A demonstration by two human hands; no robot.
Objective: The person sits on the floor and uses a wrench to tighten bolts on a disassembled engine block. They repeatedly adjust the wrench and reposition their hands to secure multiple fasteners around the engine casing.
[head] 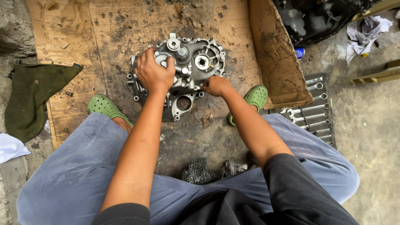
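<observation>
A grey cast-metal gearbox housing (196, 62) with shafts, bearings and bolt holes lies on oil-stained cardboard (108, 29) in front of me. My left hand (154, 73) is closed over the housing's left upper part, covering a round fitting. My right hand (216, 86) grips the housing's lower right edge with curled fingers. Both arms reach down between my knees, which are in blue-grey trousers. My feet wear green clogs (104, 106) on either side of the housing.
A tray of combination wrenches (312, 108) lies at the right on the concrete floor. A dark green cloth (33, 96) lies at the left, white rags (364, 33) and a black engine part (316, 16) at the top right. A crumpled dark rag (200, 171) sits near me.
</observation>
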